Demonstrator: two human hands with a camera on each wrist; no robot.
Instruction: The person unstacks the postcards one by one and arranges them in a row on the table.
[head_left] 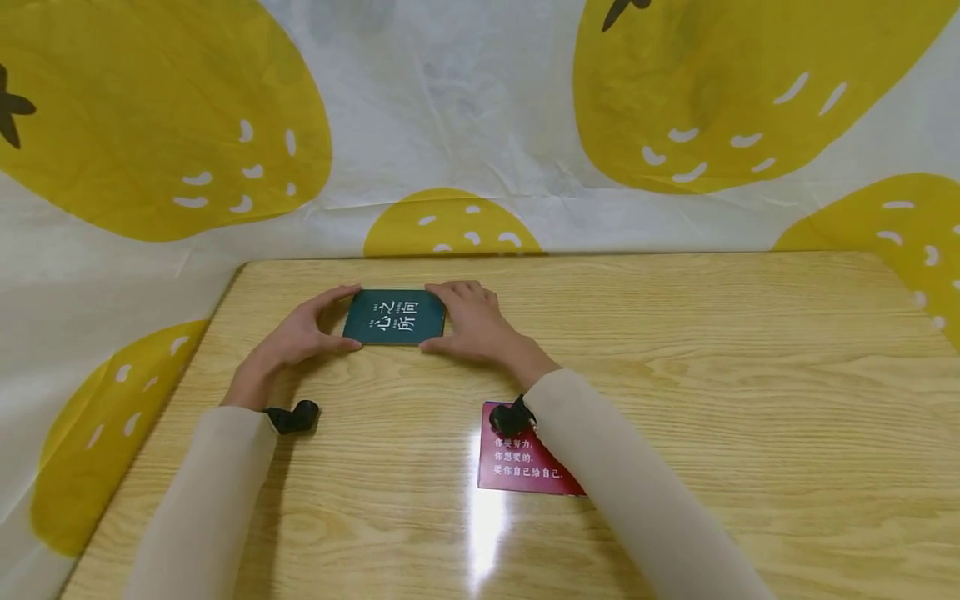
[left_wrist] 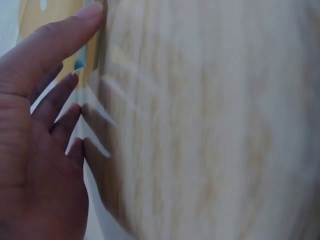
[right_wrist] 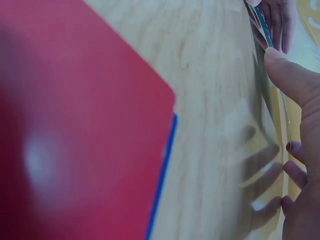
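Note:
A dark green card (head_left: 393, 333) with white Chinese characters lies lengthwise between both hands near the table's far left. My left hand (head_left: 296, 333) grips its left end, thumb at the near corner and fingers at the far corner. At the other end, my right hand (head_left: 476, 325) holds the near and far corners the same way. The right wrist view shows the card (right_wrist: 265, 29) nearly edge-on, close over the tabletop. In the left wrist view, the left hand (left_wrist: 45, 115) hides most of it, leaving a small teal bit in sight.
Beneath the right forearm lies a magenta-red card (head_left: 517, 479) with white text, a blue edge showing under it. It looms large in the right wrist view. A wood-grain table (head_left: 735, 350) meets a white cloth (head_left: 450, 108) printed with yellow fruit at the back and left.

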